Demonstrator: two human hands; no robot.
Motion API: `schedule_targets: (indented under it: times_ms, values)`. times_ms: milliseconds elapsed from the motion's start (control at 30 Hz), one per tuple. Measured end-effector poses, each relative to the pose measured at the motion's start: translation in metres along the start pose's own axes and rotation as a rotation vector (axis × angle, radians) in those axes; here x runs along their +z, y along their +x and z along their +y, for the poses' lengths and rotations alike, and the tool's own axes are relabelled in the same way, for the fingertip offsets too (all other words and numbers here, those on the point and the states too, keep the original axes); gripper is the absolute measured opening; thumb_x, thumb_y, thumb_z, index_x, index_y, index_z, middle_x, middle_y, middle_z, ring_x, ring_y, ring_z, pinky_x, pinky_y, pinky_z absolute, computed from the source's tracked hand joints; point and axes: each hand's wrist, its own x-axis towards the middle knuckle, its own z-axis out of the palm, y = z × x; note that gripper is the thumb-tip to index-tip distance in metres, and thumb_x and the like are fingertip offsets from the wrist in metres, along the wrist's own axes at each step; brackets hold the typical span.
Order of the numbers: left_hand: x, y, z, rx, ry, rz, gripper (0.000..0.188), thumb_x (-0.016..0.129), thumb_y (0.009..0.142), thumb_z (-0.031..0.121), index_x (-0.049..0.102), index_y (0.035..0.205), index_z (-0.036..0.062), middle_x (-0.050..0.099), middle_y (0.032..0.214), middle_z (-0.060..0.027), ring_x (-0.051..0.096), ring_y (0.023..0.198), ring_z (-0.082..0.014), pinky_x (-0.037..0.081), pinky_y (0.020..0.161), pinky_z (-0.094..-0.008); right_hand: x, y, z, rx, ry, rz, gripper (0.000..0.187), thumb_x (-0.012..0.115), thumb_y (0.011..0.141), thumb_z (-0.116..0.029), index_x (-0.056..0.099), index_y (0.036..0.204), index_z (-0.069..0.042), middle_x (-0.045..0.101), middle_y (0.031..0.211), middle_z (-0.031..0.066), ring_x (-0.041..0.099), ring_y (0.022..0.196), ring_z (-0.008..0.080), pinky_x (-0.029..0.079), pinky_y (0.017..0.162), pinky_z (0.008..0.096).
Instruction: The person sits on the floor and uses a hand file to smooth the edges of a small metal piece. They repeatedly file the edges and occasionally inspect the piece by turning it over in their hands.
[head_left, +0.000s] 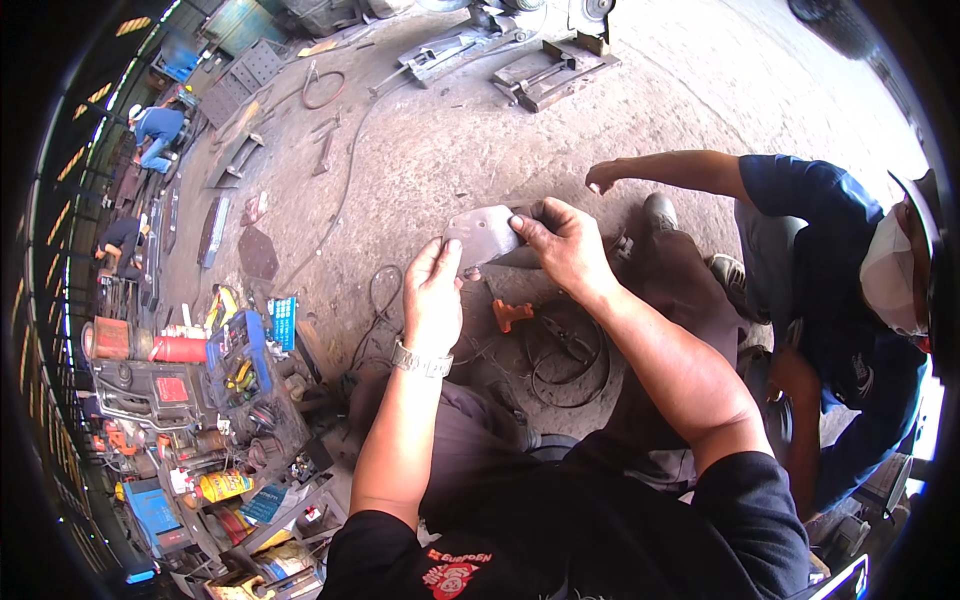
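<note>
A flat grey metal plate (pixel 484 236) with cut corners and a small hole near its upper edge is held up between my two hands. My left hand (pixel 433 290), with a metal-band watch (pixel 422 361) on the wrist, pinches its left edge. At the right edge, my right hand (pixel 568 245) grips it between thumb and fingers. Below the plate, an orange tool handle (pixel 512 315) and a coil of dark cable (pixel 568 375) lie on the floor between my legs. What is directly behind the plate is hidden.
A co-worker in dark blue (pixel 840 230) crouches close on my right, one arm stretched toward the plate. On my left stand a blue tool case (pixel 240 360), a yellow can (pixel 222 486) and cluttered tools. Steel stands (pixel 555 72) sit ahead; two people work far left.
</note>
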Motion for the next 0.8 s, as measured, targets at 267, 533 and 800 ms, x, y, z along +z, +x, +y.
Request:
schedule_targets:
  times_ms: [267,533,800]
  values:
    - [-0.003,0.002,-0.005,-0.02,0.096,0.001,0.015,0.058,0.104,0.012,0.064,0.115,0.002,0.068,0.106,-0.0054,0.065,0.093,-0.0153,0.053,0.074,-0.0325,-0.006,0.0,-0.005,-0.008,-0.061,-0.002,0.016,0.065,0.101,-0.011,0.064,0.09,0.0,0.059,0.078,-0.0042,0.047,0.076,0.0044,0.043,0.068,0.0257]
    - [0.001,-0.004,0.005,-0.079,0.001,0.005,0.017,0.06,0.104,0.014,0.063,0.115,0.0016,0.067,0.109,-0.0067,0.065,0.097,-0.0167,0.053,0.075,-0.0355,-0.012,-0.003,-0.02,0.215,0.26,-0.123,0.017,0.062,0.103,-0.015,0.066,0.092,-0.003,0.063,0.082,-0.0023,0.051,0.076,0.0063,0.044,0.069,0.0265]
    - [-0.001,0.0,0.0,-0.116,0.025,-0.101,0.019,0.059,0.103,0.012,0.067,0.117,0.0001,0.071,0.11,-0.0091,0.069,0.097,-0.0187,0.058,0.079,-0.036,-0.015,-0.001,-0.004,-0.077,-0.368,0.006,0.026,0.064,0.101,-0.02,0.068,0.102,0.005,0.073,0.091,0.021,0.072,0.086,0.0279,0.053,0.079,0.0402]
